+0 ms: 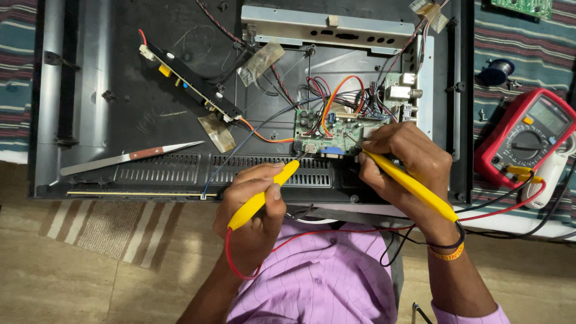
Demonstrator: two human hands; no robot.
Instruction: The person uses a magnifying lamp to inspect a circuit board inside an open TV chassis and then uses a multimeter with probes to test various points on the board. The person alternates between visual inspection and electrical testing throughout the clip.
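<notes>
Little open room: green board (336, 129) hemmed by tangled wires (336, 96), a metal bracket (327, 27) above and the vent slots (270, 171) of the dark back panel (150, 108) below. Left hand (255, 210) wrapped around a smooth yellow probe (264, 192), long axis slanting up-right, tip at the board's lower edge. Right hand (408, 159) pinching the other probe (408, 183), slanting up-left onto the board. Red meter (525, 138) well right; tweezers (129, 157) left.

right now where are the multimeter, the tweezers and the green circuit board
multimeter (528, 141), head view, on its dial
tweezers (129, 157), head view, on the reddish grip
green circuit board (336, 129), head view, on its middle
</notes>
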